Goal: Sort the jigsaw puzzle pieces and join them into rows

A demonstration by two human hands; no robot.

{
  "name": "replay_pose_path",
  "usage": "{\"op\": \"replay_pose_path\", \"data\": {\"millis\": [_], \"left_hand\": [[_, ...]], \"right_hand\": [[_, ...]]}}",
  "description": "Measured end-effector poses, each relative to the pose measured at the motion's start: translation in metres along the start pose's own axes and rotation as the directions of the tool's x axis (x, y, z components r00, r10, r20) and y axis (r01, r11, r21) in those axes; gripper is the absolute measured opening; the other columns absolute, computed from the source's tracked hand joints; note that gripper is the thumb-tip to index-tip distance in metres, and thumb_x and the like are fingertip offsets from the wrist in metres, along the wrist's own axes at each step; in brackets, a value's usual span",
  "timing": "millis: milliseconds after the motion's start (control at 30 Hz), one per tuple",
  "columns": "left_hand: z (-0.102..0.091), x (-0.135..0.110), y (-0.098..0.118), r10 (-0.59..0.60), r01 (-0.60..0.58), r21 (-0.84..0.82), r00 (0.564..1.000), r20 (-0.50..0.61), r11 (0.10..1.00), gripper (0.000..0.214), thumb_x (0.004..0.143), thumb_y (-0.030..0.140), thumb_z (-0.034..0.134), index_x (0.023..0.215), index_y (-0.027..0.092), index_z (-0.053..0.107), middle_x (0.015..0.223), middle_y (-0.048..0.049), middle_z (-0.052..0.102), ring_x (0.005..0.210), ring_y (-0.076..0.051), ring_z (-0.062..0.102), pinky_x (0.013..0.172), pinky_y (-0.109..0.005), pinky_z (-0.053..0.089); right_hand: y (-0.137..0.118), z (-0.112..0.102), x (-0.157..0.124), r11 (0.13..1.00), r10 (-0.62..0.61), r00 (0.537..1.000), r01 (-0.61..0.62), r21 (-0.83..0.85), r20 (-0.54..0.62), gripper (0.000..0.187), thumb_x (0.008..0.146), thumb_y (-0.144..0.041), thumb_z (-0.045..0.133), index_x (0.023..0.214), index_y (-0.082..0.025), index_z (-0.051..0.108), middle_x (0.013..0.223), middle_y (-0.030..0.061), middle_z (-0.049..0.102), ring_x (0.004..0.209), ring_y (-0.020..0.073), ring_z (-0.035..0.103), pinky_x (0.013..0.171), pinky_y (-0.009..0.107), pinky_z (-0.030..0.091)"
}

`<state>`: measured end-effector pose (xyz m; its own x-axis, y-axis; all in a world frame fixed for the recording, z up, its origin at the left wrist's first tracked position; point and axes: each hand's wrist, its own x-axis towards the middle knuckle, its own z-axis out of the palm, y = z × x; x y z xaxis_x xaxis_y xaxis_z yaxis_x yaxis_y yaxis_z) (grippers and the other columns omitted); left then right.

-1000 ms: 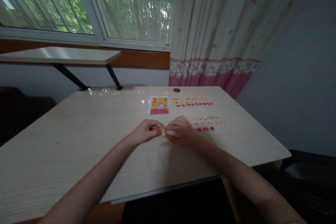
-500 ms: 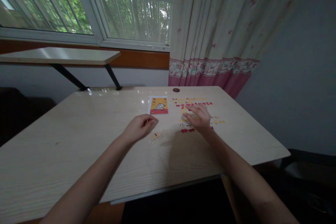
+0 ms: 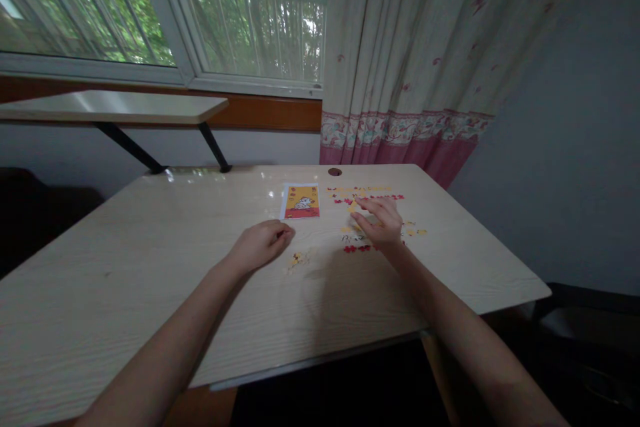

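My right hand (image 3: pixel 383 221) hangs over rows of small jigsaw pieces, its thumb and forefinger shut on a yellow puzzle piece (image 3: pixel 352 207). Behind the fingers runs a row of red puzzle pieces (image 3: pixel 397 197) with yellow ones beyond it. Nearer to me lie more red pieces (image 3: pixel 356 249) and some yellow and dark ones, partly covered by that hand. My left hand (image 3: pixel 263 242) rests curled on the table, fingers closed; whether anything is inside cannot be seen. A card (image 3: pixel 303 201) showing a white animal on yellow and red lies just past it.
A small cluster of pale pieces (image 3: pixel 296 258) sits between my hands. The wood-look table (image 3: pixel 150 267) has a round cable hole (image 3: pixel 335 172) at its back edge. A raised shelf (image 3: pixel 115 107) on black legs stands at the back left, and a curtain (image 3: pixel 395 80) hangs behind.
My left hand has drawn slightly left, its fingers curling in more. My right hand has barely moved, with the yellow puzzle piece still at its fingertips.
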<state>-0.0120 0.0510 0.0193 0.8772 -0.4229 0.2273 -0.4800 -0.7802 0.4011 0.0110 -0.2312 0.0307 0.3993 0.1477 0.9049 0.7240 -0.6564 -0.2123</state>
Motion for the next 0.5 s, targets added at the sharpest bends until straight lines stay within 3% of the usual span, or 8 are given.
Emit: {"op": "replay_pose_path", "data": {"millis": [100,167,233,333,400,500], "left_hand": [[0.000,0.000,0.000,0.004,-0.004,-0.005,1.000,0.000,1.000,0.027,0.084,0.034,0.042,0.087,0.018,0.064,0.085,-0.0056,0.065,0.070,-0.016,0.057,0.062,-0.024,0.040],[0.000,0.000,0.000,0.007,-0.007,-0.010,1.000,0.002,1.000,0.027,0.085,0.034,0.042,0.087,0.018,0.064,0.086,-0.0058,0.065,0.071,-0.016,0.057,0.063,-0.025,0.041],[0.001,0.000,0.000,0.009,-0.009,-0.019,1.000,0.003,1.000,0.027,0.085,0.034,0.042,0.087,0.018,0.064,0.086,-0.0061,0.066,0.073,-0.017,0.057,0.065,-0.026,0.041],[0.002,0.000,-0.001,0.014,-0.014,-0.036,1.000,0.005,0.999,0.026,0.085,0.033,0.042,0.088,0.019,0.064,0.086,-0.0063,0.066,0.075,-0.017,0.058,0.066,-0.026,0.041],[0.003,0.000,-0.001,0.019,-0.019,-0.038,1.000,0.008,0.999,0.026,0.085,0.033,0.042,0.087,0.019,0.064,0.086,-0.0062,0.065,0.076,-0.017,0.058,0.067,-0.026,0.041],[0.003,0.000,-0.001,0.028,-0.027,-0.024,0.999,0.023,0.999,0.026,0.086,0.033,0.041,0.087,0.019,0.063,0.087,-0.0062,0.065,0.078,-0.018,0.058,0.068,-0.027,0.041]], "right_hand": [[0.007,-0.002,0.004,0.996,0.085,0.996,-0.085,-0.006,0.040,0.022,0.077,-0.037,0.061,0.091,-0.022,0.068,0.077,0.0040,0.065,0.073,0.0173,0.057,0.078,0.035,0.040],[0.021,-0.004,0.010,0.974,0.225,0.969,-0.223,-0.037,0.100,0.025,0.077,-0.039,0.059,0.091,-0.021,0.068,0.080,0.0049,0.066,0.074,0.0173,0.057,0.077,0.033,0.041],[0.042,-0.005,0.016,0.909,0.417,0.886,-0.404,-0.105,0.201,0.028,0.077,-0.040,0.056,0.091,-0.019,0.068,0.079,0.0050,0.066,0.071,0.0164,0.057,0.071,0.030,0.042],[0.079,-0.002,0.021,0.753,0.657,0.690,-0.587,-0.297,0.304,0.029,0.076,-0.040,0.055,0.092,-0.019,0.068,0.079,0.0041,0.067,0.069,0.0153,0.058,0.066,0.026,0.041],[0.100,0.002,0.021,0.675,0.736,0.595,-0.600,-0.429,0.324,0.029,0.074,-0.041,0.057,0.089,-0.020,0.069,0.082,0.0041,0.068,0.072,0.0162,0.059,0.066,0.026,0.041],[0.119,0.010,0.021,0.618,0.782,0.504,-0.552,-0.560,0.365,0.028,0.071,-0.045,0.058,0.083,-0.022,0.070,0.084,0.0054,0.068,0.078,0.0193,0.060,0.068,0.028,0.040]]}}
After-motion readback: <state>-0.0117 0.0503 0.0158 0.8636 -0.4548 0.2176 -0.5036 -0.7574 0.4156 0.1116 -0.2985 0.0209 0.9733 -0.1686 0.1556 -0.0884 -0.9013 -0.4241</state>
